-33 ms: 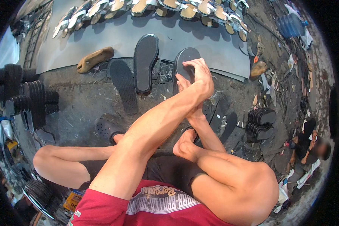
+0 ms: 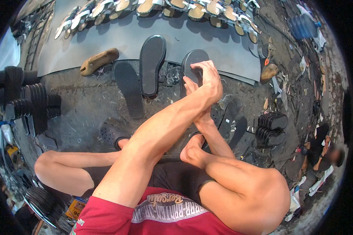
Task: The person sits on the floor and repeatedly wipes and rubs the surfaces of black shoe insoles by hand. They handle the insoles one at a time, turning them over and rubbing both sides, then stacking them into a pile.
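A thick black sandal sole (image 2: 198, 56) lies at the middle, its far end over the edge of a grey sheet. My left hand (image 2: 210, 76) reaches across from the left, bent fingers pressing on its upper face. Behind the left wrist, my right hand (image 2: 202, 116) is mostly hidden; it comes up from below against the sole's near end, and its fingers show only in part. A second black sole (image 2: 152, 64) with a raised rim lies just left, and a thin textured black sole piece (image 2: 128, 88) lies beside that one.
Rows of sandals with white straps (image 2: 146, 7) stand on the grey sheet (image 2: 106, 41). A wooden shoe last (image 2: 99, 62) lies at left. Black soles are stacked left (image 2: 37, 103) and right (image 2: 271, 127). Scraps litter the right side, where another person (image 2: 321, 150) sits.
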The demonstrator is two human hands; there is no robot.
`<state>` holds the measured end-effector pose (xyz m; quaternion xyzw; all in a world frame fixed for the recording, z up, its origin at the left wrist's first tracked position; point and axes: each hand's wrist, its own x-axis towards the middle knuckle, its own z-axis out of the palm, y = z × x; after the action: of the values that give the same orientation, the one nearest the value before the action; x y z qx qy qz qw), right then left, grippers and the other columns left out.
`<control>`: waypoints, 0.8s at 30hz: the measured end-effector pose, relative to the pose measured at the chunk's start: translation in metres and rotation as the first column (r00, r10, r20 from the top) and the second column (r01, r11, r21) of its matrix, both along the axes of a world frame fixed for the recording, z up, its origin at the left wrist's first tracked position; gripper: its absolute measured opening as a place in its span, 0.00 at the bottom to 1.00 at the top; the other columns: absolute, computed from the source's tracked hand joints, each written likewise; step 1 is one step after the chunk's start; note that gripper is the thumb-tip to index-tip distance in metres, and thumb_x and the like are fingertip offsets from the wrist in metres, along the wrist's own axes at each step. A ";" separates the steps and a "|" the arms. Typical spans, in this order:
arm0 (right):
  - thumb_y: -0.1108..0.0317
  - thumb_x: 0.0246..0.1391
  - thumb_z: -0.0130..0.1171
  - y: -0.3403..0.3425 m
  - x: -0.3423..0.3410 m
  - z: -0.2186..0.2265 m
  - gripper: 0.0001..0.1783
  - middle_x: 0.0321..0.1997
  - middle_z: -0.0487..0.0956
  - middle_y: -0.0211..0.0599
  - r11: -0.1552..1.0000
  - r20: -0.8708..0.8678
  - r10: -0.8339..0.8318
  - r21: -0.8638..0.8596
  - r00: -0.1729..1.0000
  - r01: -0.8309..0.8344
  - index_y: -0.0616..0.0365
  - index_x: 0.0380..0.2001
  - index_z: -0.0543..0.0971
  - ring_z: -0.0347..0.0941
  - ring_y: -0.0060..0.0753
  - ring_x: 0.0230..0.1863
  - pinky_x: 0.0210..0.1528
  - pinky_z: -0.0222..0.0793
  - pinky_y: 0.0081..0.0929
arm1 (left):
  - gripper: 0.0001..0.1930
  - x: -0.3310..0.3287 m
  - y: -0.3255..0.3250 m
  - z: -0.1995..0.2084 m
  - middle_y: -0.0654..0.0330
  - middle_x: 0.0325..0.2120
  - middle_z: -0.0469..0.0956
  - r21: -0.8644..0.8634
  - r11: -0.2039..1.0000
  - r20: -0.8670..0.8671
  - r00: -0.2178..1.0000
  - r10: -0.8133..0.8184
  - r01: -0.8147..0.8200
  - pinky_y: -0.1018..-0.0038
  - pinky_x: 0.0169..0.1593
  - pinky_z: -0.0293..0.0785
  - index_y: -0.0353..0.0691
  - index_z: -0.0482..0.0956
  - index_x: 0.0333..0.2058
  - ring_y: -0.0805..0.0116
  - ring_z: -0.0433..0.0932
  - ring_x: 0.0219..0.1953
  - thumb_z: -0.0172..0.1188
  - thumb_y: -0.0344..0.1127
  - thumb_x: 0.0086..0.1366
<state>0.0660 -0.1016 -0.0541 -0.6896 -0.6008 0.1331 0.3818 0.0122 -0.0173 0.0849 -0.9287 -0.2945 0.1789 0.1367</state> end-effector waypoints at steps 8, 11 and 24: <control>0.65 0.75 0.63 0.017 0.006 0.004 0.19 0.60 0.88 0.39 0.972 0.226 -0.176 -0.113 0.958 0.205 0.47 0.65 0.84 0.84 0.45 0.60 0.65 0.75 0.45 | 0.24 0.078 0.020 -0.108 0.44 0.54 0.77 -0.186 0.970 0.122 0.976 0.179 -0.155 0.39 0.54 0.71 0.38 0.82 0.58 0.39 0.77 0.57 0.62 0.48 0.72; 0.66 0.75 0.63 -0.009 0.004 0.016 0.18 0.59 0.88 0.39 0.972 0.228 -0.107 -0.181 0.968 0.150 0.47 0.64 0.85 0.85 0.45 0.56 0.59 0.78 0.43 | 0.23 0.071 0.024 -0.119 0.46 0.53 0.77 -0.218 0.970 0.190 0.970 0.149 -0.106 0.40 0.54 0.70 0.39 0.82 0.57 0.42 0.76 0.57 0.61 0.49 0.72; 0.71 0.72 0.65 -0.069 0.010 0.062 0.16 0.49 0.91 0.34 0.987 0.106 0.137 -0.095 0.985 -0.128 0.50 0.60 0.86 0.88 0.42 0.32 0.32 0.82 0.33 | 0.61 0.048 0.058 -0.083 0.49 0.60 0.76 -0.404 0.906 0.135 0.988 -0.075 0.124 0.41 0.58 0.74 0.41 0.76 0.67 0.42 0.77 0.65 0.94 0.54 0.32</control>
<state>0.0763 -0.1702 0.0077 -0.6705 -0.6595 0.1456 0.3072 0.0599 0.0403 0.0015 -0.9594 -0.2098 0.1750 -0.0699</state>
